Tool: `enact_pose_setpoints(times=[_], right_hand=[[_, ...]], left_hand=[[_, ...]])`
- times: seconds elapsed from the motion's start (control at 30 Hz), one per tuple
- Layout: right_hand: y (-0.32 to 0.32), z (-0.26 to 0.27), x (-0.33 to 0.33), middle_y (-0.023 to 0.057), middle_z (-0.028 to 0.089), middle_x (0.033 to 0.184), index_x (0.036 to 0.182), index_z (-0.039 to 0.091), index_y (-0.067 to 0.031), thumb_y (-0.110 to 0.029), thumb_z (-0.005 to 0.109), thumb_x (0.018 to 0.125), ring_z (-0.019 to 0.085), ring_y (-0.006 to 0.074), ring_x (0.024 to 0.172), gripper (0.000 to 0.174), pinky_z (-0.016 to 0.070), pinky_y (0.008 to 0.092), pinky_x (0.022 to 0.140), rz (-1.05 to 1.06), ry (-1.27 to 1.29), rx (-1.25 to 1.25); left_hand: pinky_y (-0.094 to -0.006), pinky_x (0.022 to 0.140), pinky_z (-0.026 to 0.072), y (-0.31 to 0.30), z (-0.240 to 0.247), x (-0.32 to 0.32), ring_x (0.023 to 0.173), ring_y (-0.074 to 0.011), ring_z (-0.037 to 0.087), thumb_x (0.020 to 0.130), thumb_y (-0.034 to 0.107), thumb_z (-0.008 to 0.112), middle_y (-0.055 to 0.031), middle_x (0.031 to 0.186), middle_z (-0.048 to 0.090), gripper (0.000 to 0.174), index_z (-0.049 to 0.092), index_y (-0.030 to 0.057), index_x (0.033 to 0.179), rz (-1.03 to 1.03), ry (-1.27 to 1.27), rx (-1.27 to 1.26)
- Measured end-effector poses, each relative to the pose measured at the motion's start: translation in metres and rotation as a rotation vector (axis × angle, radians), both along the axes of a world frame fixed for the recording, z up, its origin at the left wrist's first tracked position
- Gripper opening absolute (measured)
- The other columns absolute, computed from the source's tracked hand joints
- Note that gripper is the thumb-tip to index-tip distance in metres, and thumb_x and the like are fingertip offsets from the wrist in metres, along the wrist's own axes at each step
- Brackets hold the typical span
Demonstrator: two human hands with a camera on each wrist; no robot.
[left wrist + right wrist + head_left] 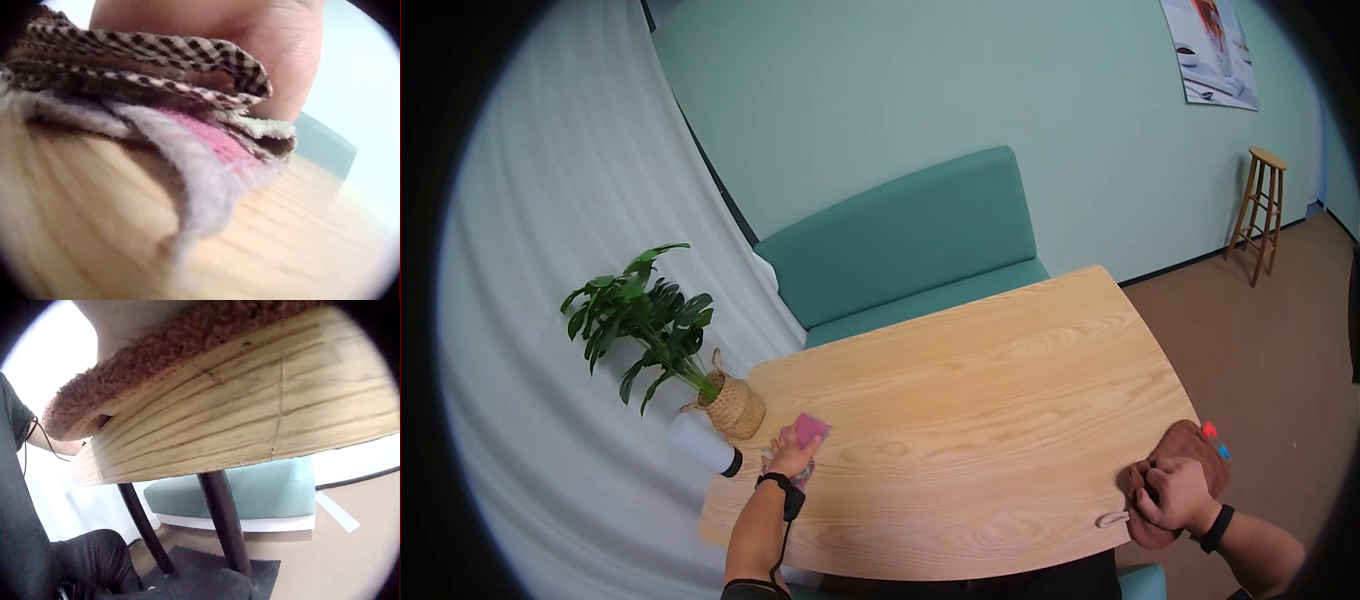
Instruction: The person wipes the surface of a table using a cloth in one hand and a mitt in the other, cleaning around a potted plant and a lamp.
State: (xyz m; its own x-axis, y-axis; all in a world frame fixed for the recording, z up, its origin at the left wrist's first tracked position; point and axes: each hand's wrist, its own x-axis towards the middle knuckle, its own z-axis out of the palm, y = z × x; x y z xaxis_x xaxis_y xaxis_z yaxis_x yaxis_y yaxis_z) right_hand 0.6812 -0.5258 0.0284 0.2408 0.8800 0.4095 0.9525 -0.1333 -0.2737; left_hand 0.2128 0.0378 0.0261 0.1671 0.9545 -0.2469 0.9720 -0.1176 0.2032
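My left hand (795, 455) is at the table's left end, thumb and fingers around a folded pink cloth (810, 428) with patterned fabric under the palm. Close up in the left wrist view, the bundle has black-and-white checked trim (244, 65), a fuzzy grey-lilac layer (194, 162) and a pink patch, low over the wood. My right hand (1175, 492), fingers curled, grips a brown fluffy cloth (1195, 442) at the near right corner. A pale loop (1112, 519) sticks out to its left. Small red and blue pieces show at its far edge.
Left of the wooden table (960, 400) stand a white bottle-like container (700, 447) with a black end and a leafy plant in a woven basket (737, 408). A green bench (910, 230) backs the table. A wooden stool (1262, 205) is at far right.
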Motion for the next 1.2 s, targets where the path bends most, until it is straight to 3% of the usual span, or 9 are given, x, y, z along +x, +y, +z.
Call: enact_pose_setpoints(times=[0.07,0.17,0.27,0.47,0.57,0.67,0.83,1.0,1.2], right_hand=[[-0.001,0.002,0.001,0.0113,0.059,0.067,0.066,0.064,-0.0059,-0.030,0.073,0.077,0.062,0.0337,0.058,0.028,0.0517,0.0444,0.055,0.021,0.008,-0.005],[0.001,0.003,0.000,0.0110,0.058,0.067,0.067,0.064,-0.0063,-0.030,0.073,0.077,0.062,0.0338,0.059,0.027,0.0517,0.0447,0.055,0.028,-0.010,0.016],[0.000,-0.005,0.003,0.0115,0.059,0.066,0.069,0.065,-0.0063,-0.029,0.073,0.077,0.063,0.0341,0.060,0.026,0.0521,0.0451,0.055,0.038,-0.009,0.027],[-0.001,-0.002,-0.001,0.0142,0.064,0.068,0.072,0.066,-0.0047,-0.029,0.074,0.078,0.065,0.0346,0.062,0.027,0.0540,0.0453,0.058,0.023,-0.005,0.008],[0.000,0.004,-0.004,0.0152,0.065,0.070,0.073,0.067,-0.0042,-0.030,0.074,0.078,0.065,0.0349,0.062,0.027,0.0547,0.0452,0.058,0.020,-0.002,0.004],[0.000,-0.001,-0.002,0.0170,0.067,0.074,0.075,0.067,-0.0033,-0.028,0.074,0.079,0.067,0.0363,0.064,0.026,0.0561,0.0446,0.060,0.030,-0.010,0.029],[0.000,-0.002,-0.001,0.0172,0.067,0.074,0.078,0.070,-0.0033,-0.029,0.074,0.080,0.067,0.0364,0.063,0.026,0.0557,0.0447,0.060,0.041,-0.005,0.015],[-0.003,-0.010,0.004,0.0163,0.065,0.068,0.075,0.069,-0.0050,-0.032,0.074,0.080,0.065,0.0359,0.060,0.028,0.0544,0.0446,0.057,-0.001,-0.030,-0.020],[0.004,-0.001,-0.001,0.0163,0.066,0.068,0.070,0.068,-0.0042,-0.030,0.072,0.079,0.067,0.0349,0.059,0.027,0.0547,0.0449,0.056,0.004,-0.037,-0.018]], left_hand=[[-0.0711,0.123,0.0030,0.011,-0.020,-0.006,0.163,-0.0433,0.002,0.090,0.083,0.053,-0.0224,0.176,0.011,0.105,0.016,0.0275,0.170,-0.085,-0.040,0.022],[-0.0716,0.123,0.0009,-0.034,0.007,0.028,0.163,-0.0439,0.002,0.092,0.082,0.051,-0.0236,0.176,0.010,0.104,0.016,0.0240,0.170,-0.265,-0.009,-0.006],[-0.0732,0.122,0.0085,-0.078,0.018,0.074,0.161,-0.0472,0.007,0.095,0.077,0.053,-0.0290,0.173,0.017,0.100,0.022,0.0162,0.169,-0.500,0.083,0.023],[-0.0750,0.121,0.0026,-0.180,0.022,0.198,0.162,-0.0455,0.006,0.093,0.082,0.052,-0.0255,0.174,0.016,0.103,0.024,0.0187,0.168,-1.052,0.100,0.046],[-0.0755,0.120,0.0020,-0.195,0.020,0.251,0.162,-0.0446,0.006,0.093,0.082,0.052,-0.0258,0.175,0.013,0.101,0.023,0.0209,0.169,-1.154,0.024,0.050],[-0.0754,0.120,0.0012,-0.178,0.024,0.279,0.163,-0.0431,0.003,0.092,0.083,0.053,-0.0233,0.176,0.012,0.103,0.022,0.0226,0.170,-1.110,-0.019,-0.001],[-0.0742,0.120,0.0038,-0.107,0.020,0.275,0.163,-0.0408,0.004,0.089,0.084,0.054,-0.0181,0.177,0.012,0.105,0.021,0.0267,0.170,-0.829,0.006,-0.038],[-0.0697,0.123,0.0053,-0.015,0.016,0.190,0.164,-0.0390,0.001,0.084,0.088,0.055,-0.0141,0.178,0.011,0.110,0.019,0.0297,0.170,-0.423,0.025,-0.037],[-0.0702,0.124,0.0076,0.035,0.016,0.084,0.163,-0.0401,0.004,0.085,0.089,0.053,-0.0140,0.178,0.010,0.109,0.013,0.0343,0.171,-0.076,0.052,-0.064]])
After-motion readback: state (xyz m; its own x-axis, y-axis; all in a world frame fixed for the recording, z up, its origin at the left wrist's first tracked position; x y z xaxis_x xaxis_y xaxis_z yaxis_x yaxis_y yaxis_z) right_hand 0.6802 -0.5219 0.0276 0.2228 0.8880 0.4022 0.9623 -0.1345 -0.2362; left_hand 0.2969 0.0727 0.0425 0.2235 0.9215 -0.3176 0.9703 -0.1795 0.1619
